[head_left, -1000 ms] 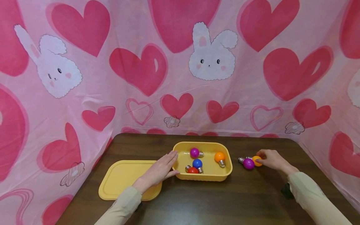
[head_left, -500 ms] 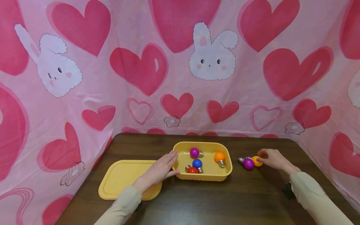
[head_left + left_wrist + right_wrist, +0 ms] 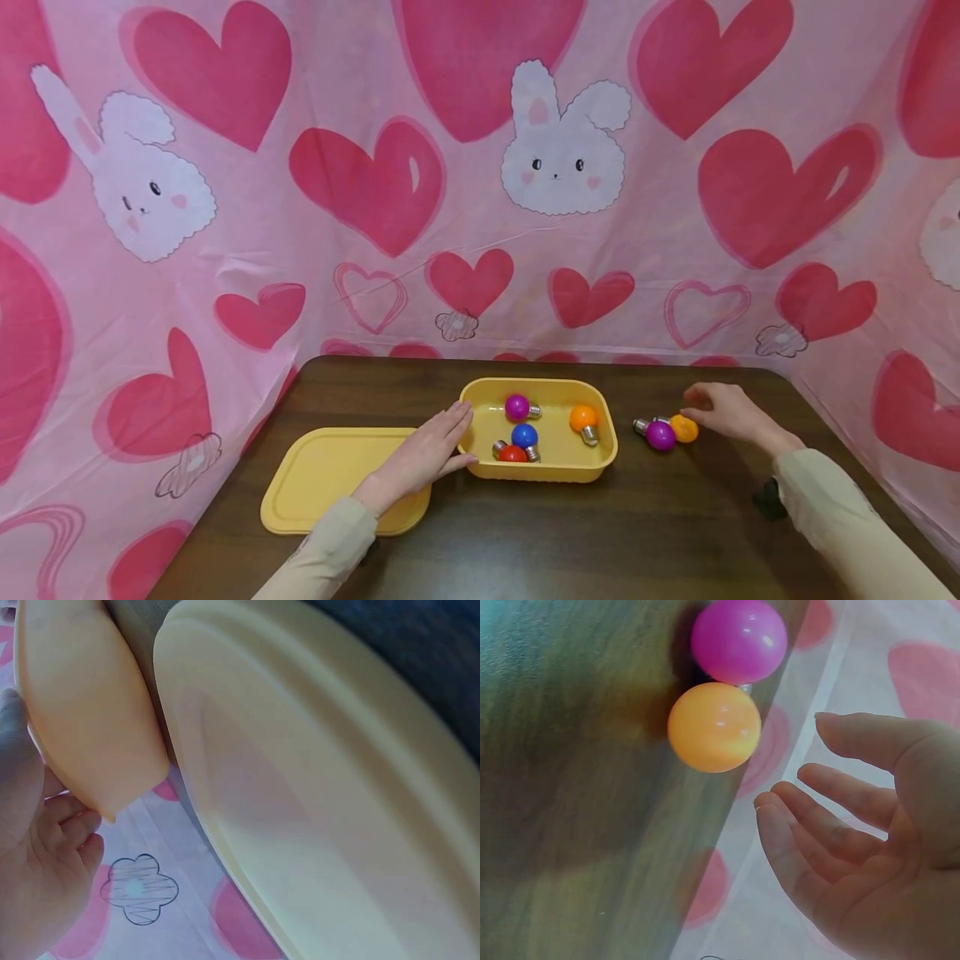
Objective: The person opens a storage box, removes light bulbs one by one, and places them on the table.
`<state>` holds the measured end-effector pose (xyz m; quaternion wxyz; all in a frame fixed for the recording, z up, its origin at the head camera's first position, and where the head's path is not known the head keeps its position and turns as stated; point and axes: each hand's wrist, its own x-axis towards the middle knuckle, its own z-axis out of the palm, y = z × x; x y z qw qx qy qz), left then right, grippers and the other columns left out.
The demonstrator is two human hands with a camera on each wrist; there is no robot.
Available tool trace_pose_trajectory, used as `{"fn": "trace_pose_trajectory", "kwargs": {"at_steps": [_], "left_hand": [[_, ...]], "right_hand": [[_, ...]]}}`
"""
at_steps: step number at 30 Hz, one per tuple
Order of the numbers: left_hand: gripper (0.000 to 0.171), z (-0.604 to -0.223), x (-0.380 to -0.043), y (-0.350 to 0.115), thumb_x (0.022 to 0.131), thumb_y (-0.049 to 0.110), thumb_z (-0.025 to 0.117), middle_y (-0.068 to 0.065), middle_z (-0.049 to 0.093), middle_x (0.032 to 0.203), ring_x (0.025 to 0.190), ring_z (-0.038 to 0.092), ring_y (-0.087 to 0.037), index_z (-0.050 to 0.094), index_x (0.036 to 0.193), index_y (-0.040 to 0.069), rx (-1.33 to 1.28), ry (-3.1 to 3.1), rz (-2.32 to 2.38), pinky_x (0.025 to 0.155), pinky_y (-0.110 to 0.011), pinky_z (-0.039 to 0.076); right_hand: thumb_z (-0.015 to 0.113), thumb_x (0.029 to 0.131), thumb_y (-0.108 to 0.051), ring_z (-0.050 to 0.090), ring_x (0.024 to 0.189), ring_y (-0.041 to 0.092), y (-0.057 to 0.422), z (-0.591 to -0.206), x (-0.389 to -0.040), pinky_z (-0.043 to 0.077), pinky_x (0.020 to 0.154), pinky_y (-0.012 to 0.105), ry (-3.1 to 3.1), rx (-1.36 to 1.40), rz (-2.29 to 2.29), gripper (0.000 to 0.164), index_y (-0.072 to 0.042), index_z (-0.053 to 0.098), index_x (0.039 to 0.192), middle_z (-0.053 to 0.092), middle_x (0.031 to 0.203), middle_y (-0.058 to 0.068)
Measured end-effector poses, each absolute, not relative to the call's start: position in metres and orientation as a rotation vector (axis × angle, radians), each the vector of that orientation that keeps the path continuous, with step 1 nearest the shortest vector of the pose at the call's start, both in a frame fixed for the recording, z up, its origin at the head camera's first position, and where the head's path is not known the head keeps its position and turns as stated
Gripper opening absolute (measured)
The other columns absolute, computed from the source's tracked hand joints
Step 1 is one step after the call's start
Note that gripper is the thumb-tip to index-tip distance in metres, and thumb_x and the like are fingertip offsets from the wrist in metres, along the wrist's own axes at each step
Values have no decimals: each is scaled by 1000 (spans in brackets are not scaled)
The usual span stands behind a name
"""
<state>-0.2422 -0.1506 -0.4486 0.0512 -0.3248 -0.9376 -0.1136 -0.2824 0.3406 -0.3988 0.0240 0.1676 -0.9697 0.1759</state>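
In the head view my left hand [image 3: 420,454] rests against the left end of a yellow plastic box [image 3: 540,473], fingers extended and thumb spread along its rim. Inside the box lie a purple bulb [image 3: 517,407], an orange bulb [image 3: 583,419], a blue bulb [image 3: 524,436] and a red bulb [image 3: 513,453]. To the right of the box, another purple bulb [image 3: 660,436] and another orange bulb [image 3: 683,428] lie side by side on the table. My right hand [image 3: 731,412] hovers just beside that orange bulb; the right wrist view shows a gap between its loosely bent fingers and the bulb [image 3: 714,727].
A yellow lid [image 3: 330,479] lies flat to the left of the box, partly under my left forearm. The dark wooden table [image 3: 540,542] ends at a pink heart-and-rabbit cloth [image 3: 480,217] behind and at both sides.
My right hand has drawn slightly up and away from the orange bulb, which now shows whole. The left hand and the box keep their places.
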Motion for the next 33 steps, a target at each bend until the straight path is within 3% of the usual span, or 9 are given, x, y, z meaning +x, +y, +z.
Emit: {"fn": "trace_pose_trajectory", "kwargs": {"at_steps": [6,19,33], "left_hand": [[77,-449,-242,-150,96,51,56,-14,35,161,151,31,-30,37,152,2,-991,-2847,-339,121,-47,33],[76,-448,-241,-151,96,51,56,-13,35,161,151,31,-30,37,152,2,-994,-2836,-314,121,-45,33],[79,-449,-242,-151,96,55,53,-10,30,164,153,26,-26,33,154,5,-966,-2879,-328,123,-43,30]], "right_hand": [[74,87,-18,65,83,29,333,-393,-283,58,80,53,-2972,554,525,32,8,66,103,71,95,20],[72,89,-23,68,89,30,304,-372,-283,60,83,51,-3035,615,578,37,7,65,111,70,107,26],[72,89,-21,67,84,19,260,-361,-286,62,81,41,-3019,783,645,34,2,66,114,71,107,20]]}}
